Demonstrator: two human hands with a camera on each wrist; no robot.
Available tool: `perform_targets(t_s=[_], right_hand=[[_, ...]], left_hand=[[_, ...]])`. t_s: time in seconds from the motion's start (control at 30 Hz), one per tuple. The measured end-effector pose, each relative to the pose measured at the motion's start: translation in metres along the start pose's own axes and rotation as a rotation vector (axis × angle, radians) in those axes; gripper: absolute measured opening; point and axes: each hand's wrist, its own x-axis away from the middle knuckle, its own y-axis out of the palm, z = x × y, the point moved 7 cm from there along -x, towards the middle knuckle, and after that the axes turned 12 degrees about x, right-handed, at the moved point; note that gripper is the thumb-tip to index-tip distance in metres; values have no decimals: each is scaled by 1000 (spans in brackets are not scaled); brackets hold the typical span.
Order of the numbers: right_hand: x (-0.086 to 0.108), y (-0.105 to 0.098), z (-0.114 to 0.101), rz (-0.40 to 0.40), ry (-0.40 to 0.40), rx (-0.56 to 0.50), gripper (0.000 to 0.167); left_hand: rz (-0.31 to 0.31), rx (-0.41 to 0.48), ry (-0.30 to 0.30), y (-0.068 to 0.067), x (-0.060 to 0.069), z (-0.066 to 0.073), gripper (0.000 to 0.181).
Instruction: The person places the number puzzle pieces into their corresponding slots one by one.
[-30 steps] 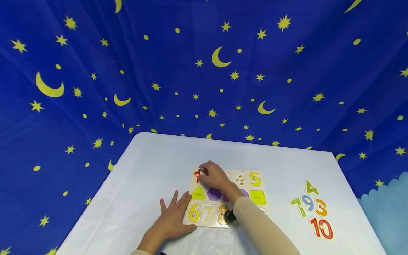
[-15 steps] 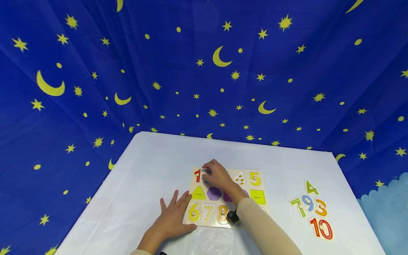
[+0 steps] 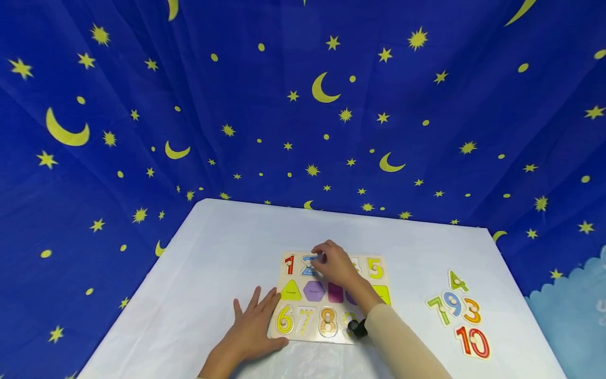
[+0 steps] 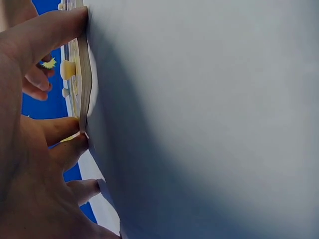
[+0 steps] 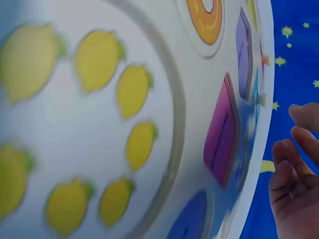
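A wooden number puzzle board (image 3: 301,279) lies on the table. My left hand (image 3: 253,326) rests spread at its left edge; in the left wrist view, fingers touch the board's side (image 4: 85,74). Over the top row hovers my right hand (image 3: 335,266), just right of the blue 2 piece (image 3: 307,266). Its fingers curl loosely with nothing between them, and the right wrist view shows the hand (image 5: 299,194) apart from the knobs. Seated in the board are the red 1 (image 3: 289,265), yellow 5 (image 3: 375,268), yellow 6 (image 3: 285,319) and orange 8 (image 3: 328,322).
Loose number pieces lie to the right: green 4 (image 3: 457,281), blue 9 (image 3: 452,303), orange 3 (image 3: 472,311), green 7 (image 3: 438,310) and red 10 (image 3: 473,342). A white cloth covers the table (image 3: 236,237). Behind hangs a blue starry curtain (image 3: 265,121).
My right hand has moved right, from beside the red 1 to past the blue 2, which now shows. The left hand stays at the board's edge. The head view shifts slightly.
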Motion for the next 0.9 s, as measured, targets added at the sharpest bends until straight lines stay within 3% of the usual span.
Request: perform_targets(t_s=[0.33, 0.53, 0.9], right_hand=[[18, -11, 22, 5, 65, 57, 24], [28, -21, 30, 52, 81, 56, 21], [47, -29, 44, 55, 146, 44, 21]], left_hand=[[-5, -6, -21, 1, 0, 0, 100], [5, -8, -8, 2, 1, 1, 100], [2, -15, -19, 2, 0, -1, 101]])
